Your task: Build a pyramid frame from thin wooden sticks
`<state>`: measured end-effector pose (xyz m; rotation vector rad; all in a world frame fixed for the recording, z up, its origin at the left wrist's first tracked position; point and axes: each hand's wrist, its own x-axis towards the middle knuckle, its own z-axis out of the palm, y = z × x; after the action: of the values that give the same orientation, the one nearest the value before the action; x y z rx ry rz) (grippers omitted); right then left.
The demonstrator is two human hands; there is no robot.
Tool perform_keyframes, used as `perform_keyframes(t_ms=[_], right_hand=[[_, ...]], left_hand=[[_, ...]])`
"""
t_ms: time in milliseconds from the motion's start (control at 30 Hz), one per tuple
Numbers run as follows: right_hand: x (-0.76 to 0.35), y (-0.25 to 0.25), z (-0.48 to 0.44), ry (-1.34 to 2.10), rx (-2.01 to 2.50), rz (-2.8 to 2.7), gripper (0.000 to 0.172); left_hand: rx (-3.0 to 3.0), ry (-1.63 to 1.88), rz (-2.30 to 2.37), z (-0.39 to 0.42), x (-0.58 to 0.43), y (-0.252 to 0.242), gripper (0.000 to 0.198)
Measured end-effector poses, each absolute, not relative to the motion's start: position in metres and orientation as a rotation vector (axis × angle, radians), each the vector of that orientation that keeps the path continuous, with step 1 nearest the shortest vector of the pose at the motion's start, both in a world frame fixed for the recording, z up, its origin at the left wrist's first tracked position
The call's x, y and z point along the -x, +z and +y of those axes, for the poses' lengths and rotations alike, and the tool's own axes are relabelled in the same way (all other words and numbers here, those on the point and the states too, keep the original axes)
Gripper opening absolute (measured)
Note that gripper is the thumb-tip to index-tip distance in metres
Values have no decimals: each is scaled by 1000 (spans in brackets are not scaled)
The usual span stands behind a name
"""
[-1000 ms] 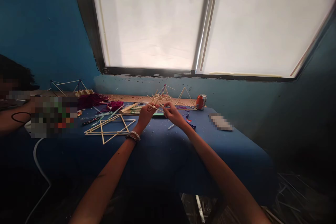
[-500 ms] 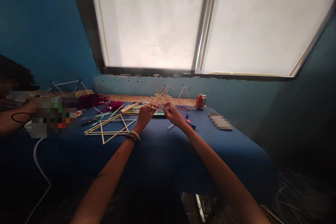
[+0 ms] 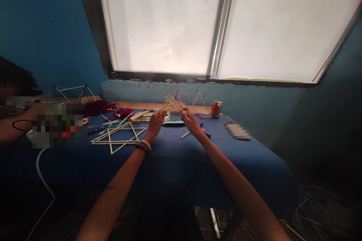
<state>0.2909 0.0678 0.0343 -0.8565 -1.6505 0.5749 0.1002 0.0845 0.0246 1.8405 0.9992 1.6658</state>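
My left hand (image 3: 156, 122) is closed round several thin wooden sticks (image 3: 166, 102) that point up from the fist. My right hand (image 3: 189, 119) is also closed on wooden sticks (image 3: 177, 104), which lean up and to the left. Above and between the hands, the tips of the two bunches meet or cross; whether they touch I cannot tell. To the left of my left wrist, a star-shaped frame of joined sticks (image 3: 118, 141) lies on the blue table (image 3: 175, 173). Below and between the hands is a green strip (image 3: 173, 123).
An orange can (image 3: 216, 109) stands at the back right, with a blurred flat object (image 3: 238, 131) nearer me. Dark red yarn (image 3: 97, 108) lies back left. Triangular stick frames (image 3: 198, 101) stand along the wall. A co-worker's arm (image 3: 17, 126) reaches in at the left.
My hands have moved apart slightly. Sticks that lay across between them are now in two upright bunches, one in each hand. The green strip shows more fully.
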Motion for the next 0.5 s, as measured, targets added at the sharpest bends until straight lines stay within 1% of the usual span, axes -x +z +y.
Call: perform_keyframes(t_ms=[67,167,333,500], right_hand=[[-292,38,69,604,839,-1597,42],[-294,41,69,654,815,-1539,49],[-298,42,69,805,793,-1432,53],[-300,43,68,928,750,-1403,48]], left_hand=[[-1855,1613,948,86,-101,24,44],[-1889,1517,863,87,-102,23,49],[-1968,1308,767,86,-103,23,53],[-2006,1140,748,84,-103,22,55]])
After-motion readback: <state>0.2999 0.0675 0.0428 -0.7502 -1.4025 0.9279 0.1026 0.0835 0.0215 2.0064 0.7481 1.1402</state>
